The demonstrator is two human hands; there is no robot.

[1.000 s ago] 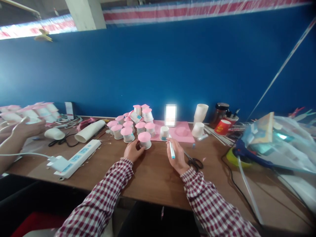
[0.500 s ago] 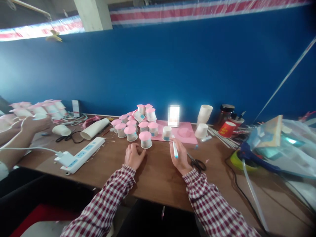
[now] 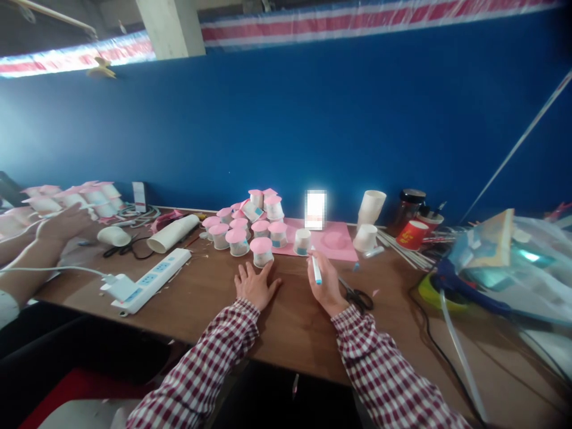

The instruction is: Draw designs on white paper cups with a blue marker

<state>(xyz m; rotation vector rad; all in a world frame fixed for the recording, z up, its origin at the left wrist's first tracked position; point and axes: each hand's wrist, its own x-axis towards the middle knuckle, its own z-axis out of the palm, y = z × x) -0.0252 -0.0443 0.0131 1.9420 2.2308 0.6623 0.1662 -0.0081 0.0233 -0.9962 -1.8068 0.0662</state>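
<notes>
My left hand (image 3: 255, 286) lies flat on the brown table (image 3: 290, 322) with its fingers spread, holding nothing. Its fingertips reach the nearest pink-topped paper cup (image 3: 261, 251), which stands at the front of a cluster of several such cups (image 3: 243, 226). My right hand (image 3: 328, 283) is closed around a white and blue marker (image 3: 316, 266) that points away from me. Just beyond the marker are a pink paper sheet (image 3: 328, 240) and a white cup (image 3: 302, 241). Black scissors (image 3: 356, 294) lie right beside my right hand.
Another person's hands (image 3: 62, 223) work at the far left among more pink-topped cups (image 3: 67, 199). A white power strip (image 3: 147, 279), a lying cup stack (image 3: 172, 233), stacked white cups (image 3: 370, 208), a red cup (image 3: 411, 234), a dark jar (image 3: 404, 208) and plastic bags (image 3: 513, 268) crowd the table.
My left hand has let go of the front pink-topped cup and spread flat on the table, shifting slightly right. My right hand keeps the marker, hardly moved.
</notes>
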